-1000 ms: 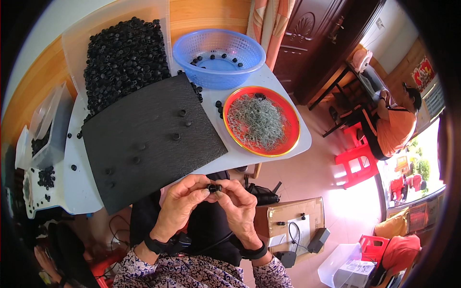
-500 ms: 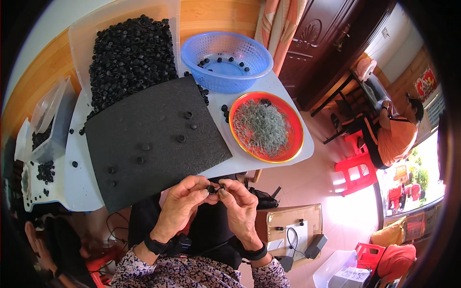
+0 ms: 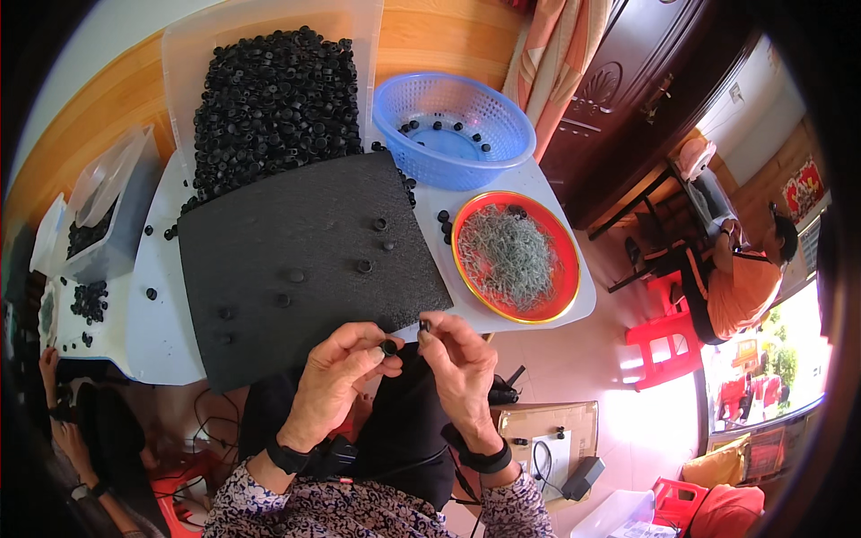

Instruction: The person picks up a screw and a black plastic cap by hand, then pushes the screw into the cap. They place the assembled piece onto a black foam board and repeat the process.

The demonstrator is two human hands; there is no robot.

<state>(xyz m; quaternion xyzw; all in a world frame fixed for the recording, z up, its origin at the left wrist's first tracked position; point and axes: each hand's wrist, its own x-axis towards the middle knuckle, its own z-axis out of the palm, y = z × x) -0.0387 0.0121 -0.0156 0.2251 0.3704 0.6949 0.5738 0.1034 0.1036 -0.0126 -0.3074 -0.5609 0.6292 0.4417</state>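
Observation:
A small round black cap (image 3: pixel 388 347) is pinched between the thumb and fingers of my left hand (image 3: pixel 334 386), its hollow side showing. To its right, my right hand (image 3: pixel 462 381) pinches a smaller dark piece (image 3: pixel 424 326) at its fingertips; its exact kind is too small to tell. The hands are apart, over my lap by the near edge of a black mat (image 3: pixel 260 233). Several black round parts (image 3: pixel 364 266) lie spread on that mat. Right of it stands a red bowl (image 3: pixel 569 291) heaped with thin, clear, greyish pieces (image 3: pixel 507 255).
A clear bin (image 3: pixel 366 54) of black caps stands at the back, beside a blue perforated basket (image 3: pixel 466 172) holding several. Another clear bin (image 3: pixel 126 215) is at the left. A cardboard box (image 3: pixel 578 430) is low right. One person (image 3: pixel 744 278) sits far right; another's arms (image 3: pixel 76 448) show lower left.
My hands, together half a second ago, have separated, the right one moving up and right with the small dark piece. The view has shifted slightly.

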